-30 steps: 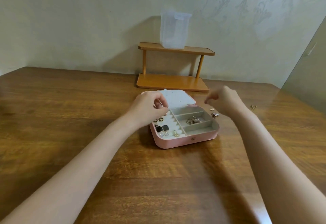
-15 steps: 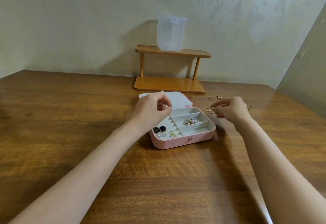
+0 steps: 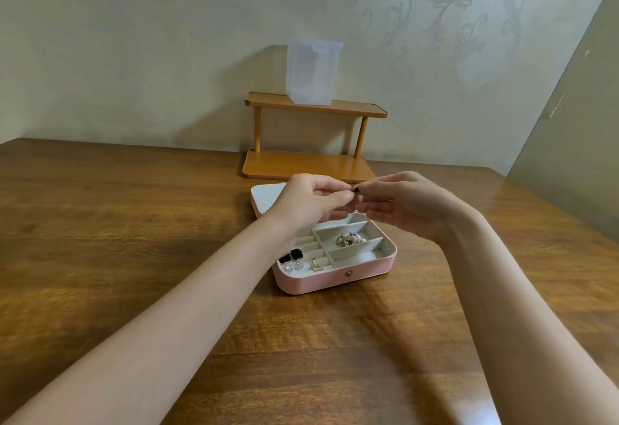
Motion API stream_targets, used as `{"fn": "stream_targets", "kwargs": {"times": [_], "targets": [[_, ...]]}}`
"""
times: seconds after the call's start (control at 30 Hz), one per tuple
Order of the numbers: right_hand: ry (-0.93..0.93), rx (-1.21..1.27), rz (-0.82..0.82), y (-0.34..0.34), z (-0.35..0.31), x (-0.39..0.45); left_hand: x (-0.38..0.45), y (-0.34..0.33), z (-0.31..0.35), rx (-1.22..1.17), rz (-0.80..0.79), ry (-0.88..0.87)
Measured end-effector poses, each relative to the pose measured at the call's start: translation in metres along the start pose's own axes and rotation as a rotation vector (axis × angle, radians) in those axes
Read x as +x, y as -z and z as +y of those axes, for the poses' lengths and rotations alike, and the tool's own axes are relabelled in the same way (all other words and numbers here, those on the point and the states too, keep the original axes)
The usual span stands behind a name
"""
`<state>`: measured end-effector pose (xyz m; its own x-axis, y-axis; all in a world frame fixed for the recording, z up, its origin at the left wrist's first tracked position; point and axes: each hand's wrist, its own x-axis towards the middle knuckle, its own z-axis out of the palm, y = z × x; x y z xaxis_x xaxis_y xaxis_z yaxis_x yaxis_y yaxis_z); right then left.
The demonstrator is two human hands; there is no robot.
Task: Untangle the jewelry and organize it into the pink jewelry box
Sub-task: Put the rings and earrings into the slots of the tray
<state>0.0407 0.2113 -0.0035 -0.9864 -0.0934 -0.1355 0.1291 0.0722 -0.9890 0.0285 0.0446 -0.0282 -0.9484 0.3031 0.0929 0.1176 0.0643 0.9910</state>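
Note:
The pink jewelry box [image 3: 335, 279] lies open on the wooden table, its white lid [image 3: 264, 193] flat behind it. Black and sparkly earrings [image 3: 293, 259] and a gold piece [image 3: 316, 265] sit in the ring rolls at the left. A small heap of jewelry [image 3: 350, 239] fills a middle compartment. My left hand [image 3: 311, 202] and my right hand [image 3: 408, 203] meet above the back of the box. Their fingertips pinch a small dark piece of jewelry [image 3: 355, 190] between them. Most of that piece is hidden by my fingers.
A two-tier wooden stand [image 3: 311, 143] stands against the wall behind the box, with a translucent plastic container [image 3: 313, 71] on its top shelf. The table [image 3: 100, 240] spreads wide to the left and front. A grey panel [image 3: 576, 143] leans at the right.
My right hand came in from the loose rings on the table at the right and met my left hand over the box. My left hand lifted slightly.

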Motion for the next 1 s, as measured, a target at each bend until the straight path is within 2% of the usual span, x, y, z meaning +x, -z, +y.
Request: {"fn": "stream_targets", "kwargs": {"times": [0.23,0.3,0.4,0.47,0.53,0.63,0.8,1.0], "targets": [[-0.023,-0.124,-0.037,0.008,0.0,0.003,0.009,0.003,0.0,0.123,0.028,0.009],[-0.007,-0.172,0.053,0.013,-0.001,0.006,0.01,0.002,0.003,0.204,-0.006,-0.03],[0.056,-0.226,0.289,0.024,0.003,0.017,0.013,-0.002,0.003,0.352,-0.061,-0.077],[0.116,-0.317,0.47,0.033,0.01,0.028,0.016,-0.006,0.0,0.435,-0.069,-0.073],[0.142,-0.469,0.549,0.038,0.019,0.039,0.019,-0.009,-0.002,0.469,-0.096,-0.043],[0.136,-0.789,0.502,0.04,0.033,0.052,0.02,-0.015,0.0,0.454,-0.159,-0.048],[0.109,-1.104,0.375,0.046,0.056,0.065,0.022,-0.013,0.001,0.501,-0.179,-0.074],[0.125,-1.135,0.407,0.049,0.056,0.057,0.024,-0.009,-0.005,0.554,-0.158,-0.024]]}}
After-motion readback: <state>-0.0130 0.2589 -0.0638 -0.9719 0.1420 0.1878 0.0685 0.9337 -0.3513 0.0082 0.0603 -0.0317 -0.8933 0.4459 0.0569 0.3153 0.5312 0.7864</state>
